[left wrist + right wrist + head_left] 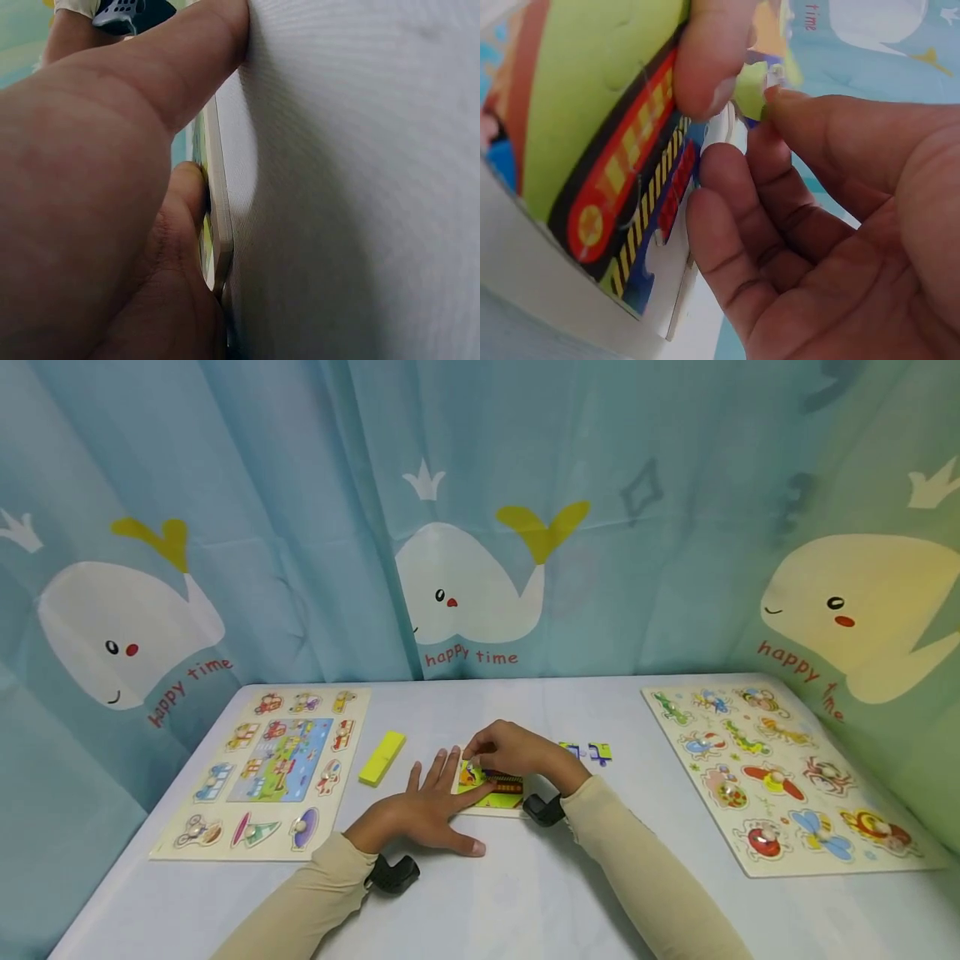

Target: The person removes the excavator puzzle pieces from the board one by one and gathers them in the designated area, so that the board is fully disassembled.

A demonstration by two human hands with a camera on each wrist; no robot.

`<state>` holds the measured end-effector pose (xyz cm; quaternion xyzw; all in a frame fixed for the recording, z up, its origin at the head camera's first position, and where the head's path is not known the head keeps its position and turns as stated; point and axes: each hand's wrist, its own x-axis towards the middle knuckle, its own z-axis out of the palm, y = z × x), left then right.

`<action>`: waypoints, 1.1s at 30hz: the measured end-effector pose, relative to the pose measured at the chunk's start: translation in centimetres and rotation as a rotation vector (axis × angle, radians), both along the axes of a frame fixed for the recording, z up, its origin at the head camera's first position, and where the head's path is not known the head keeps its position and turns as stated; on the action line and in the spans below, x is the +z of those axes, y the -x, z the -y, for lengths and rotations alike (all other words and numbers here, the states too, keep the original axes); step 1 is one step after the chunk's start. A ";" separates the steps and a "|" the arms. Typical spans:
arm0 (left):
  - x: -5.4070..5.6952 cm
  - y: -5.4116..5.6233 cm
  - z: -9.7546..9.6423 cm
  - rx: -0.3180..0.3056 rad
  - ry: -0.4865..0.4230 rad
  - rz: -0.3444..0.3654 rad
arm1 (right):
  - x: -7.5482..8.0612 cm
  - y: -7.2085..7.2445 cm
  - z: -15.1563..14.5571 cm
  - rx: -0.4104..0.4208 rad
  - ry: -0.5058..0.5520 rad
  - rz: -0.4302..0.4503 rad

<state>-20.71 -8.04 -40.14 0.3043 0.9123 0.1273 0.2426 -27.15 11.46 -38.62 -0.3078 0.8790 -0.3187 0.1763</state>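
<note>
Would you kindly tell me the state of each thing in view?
jigsaw: incomplete
left hand: spread, touching jigsaw
right hand: pinching a puzzle piece
loose pieces: off the jigsaw
yellow block: lying flat
left knob puzzle: flat, pieces in place
right knob puzzle: flat, pieces in place

Cannot see all of the jigsaw puzzle [508,787] behind the right hand [519,748]; cannot make out the outline of the blurred, pinched puzzle piece [751,90].

Long, plain beige sleeves [637,860] are worn with rounded black wrist cameras [396,874].
</note>
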 end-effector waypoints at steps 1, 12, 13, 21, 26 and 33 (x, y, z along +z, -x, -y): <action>0.0 0.0 0.0 -0.001 0.003 -0.003 | 0.0 0.0 0.0 -0.004 -0.002 0.004; 0.3 0.1 -0.1 -0.005 0.013 -0.010 | 0.2 -0.1 -0.4 0.011 0.030 -0.024; 0.4 0.1 -0.1 -0.005 0.014 -0.013 | 0.2 -0.1 -0.4 0.013 0.032 -0.024; 0.2 0.1 -0.1 -0.001 0.004 -0.008 | 0.1 0.2 -0.8 0.000 0.071 -0.032; 0.0 0.2 -0.1 0.004 0.007 -0.006 | 0.1 0.2 -1.3 -0.015 0.123 -0.031; 0.1 0.0 -0.1 0.011 0.014 -0.007 | 0.4 0.1 -1.9 -0.006 0.150 -0.067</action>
